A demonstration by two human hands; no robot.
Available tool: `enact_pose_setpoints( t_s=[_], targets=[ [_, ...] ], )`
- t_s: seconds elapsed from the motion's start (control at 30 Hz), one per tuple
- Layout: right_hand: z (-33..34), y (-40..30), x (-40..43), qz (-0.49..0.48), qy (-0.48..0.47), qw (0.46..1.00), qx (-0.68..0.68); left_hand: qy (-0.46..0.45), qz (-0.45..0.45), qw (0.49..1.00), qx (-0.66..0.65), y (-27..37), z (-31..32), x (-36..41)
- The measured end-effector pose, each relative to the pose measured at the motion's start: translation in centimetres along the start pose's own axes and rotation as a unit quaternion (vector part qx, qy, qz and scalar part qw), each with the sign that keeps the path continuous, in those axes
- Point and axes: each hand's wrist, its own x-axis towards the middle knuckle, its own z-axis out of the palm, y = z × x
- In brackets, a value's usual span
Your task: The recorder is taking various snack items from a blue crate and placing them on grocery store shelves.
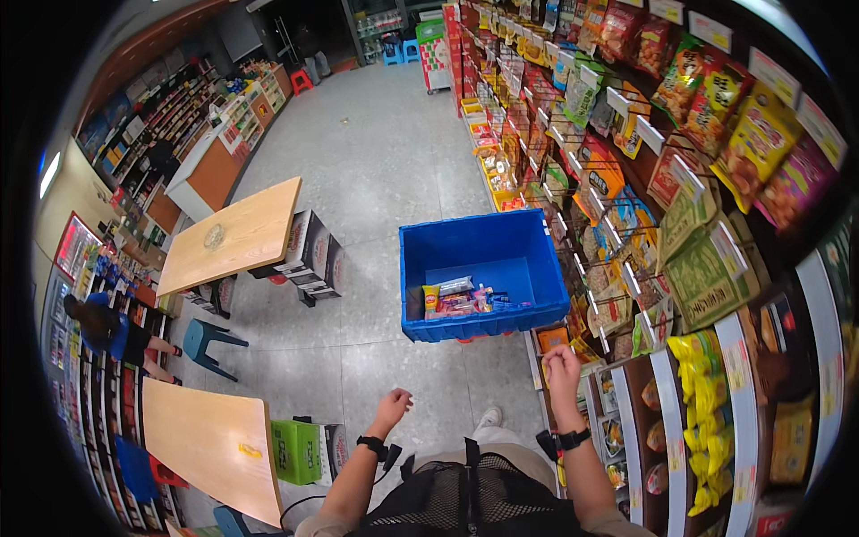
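Note:
My left hand [394,407] hangs over the grey floor, its fingers loosely curled, and I see nothing in it. Beside the snack shelves, my right hand [562,364] is raised with bent fingers; whether it holds something small is not clear. Ahead of both hands stands a blue plastic crate [473,329], open at the top. Small packaged items [463,305] lie along its near side, among them a silver packet [456,285] and a yellow packet [431,295]. A bit of something red shows under the crate's near edge.
Hanging snack bags [751,141] and yellow packets [701,416] fill the shelves on my right. Two wooden tabletops [235,235] [201,436], a blue-green stool [201,339] and a green box [295,451] are on the left. A person in blue [114,329] stands by the far-left shelves.

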Motion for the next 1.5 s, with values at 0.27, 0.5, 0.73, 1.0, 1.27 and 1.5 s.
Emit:
enact_pose_setpoints(
  t_s=[0.27, 0.5, 0.73, 1.0, 1.27, 1.5],
  targets=[
    [4.9, 0.4, 5.9, 0.018, -0.057, 0.998, 0.028, -0.014, 0.061, 0.994, -0.091, 7.6, 1.3, 4.6],
    [7.5, 3.8, 8.0, 0.086, -0.044, 0.991, -0.09, -0.073, 0.12, 0.99, -0.008, 12.4, 3.6, 14.4],
    [9.3, 10.6, 10.3, 0.289, -0.044, 0.952, -0.088, -0.104, -0.101, 0.989, -0.042, 7.0, 6.0, 21.8],
    [8.4, 23.9, 10.2, 0.431, -0.112, 0.836, -0.32, 0.012, -0.169, 0.946, 0.278, 9.6, 7.5, 18.0],
    [13.8, 24.0, 10.3, 0.568, -0.113, 0.752, -0.314, -0.05, -0.306, 0.923, 0.228, 5.1, 5.3, 17.0],
    [17.4, 23.3, 10.4, 0.453, -0.196, 0.853, -0.167, -0.026, -0.31, 0.931, 0.193, 6.2, 5.4, 22.0]
  ],
)
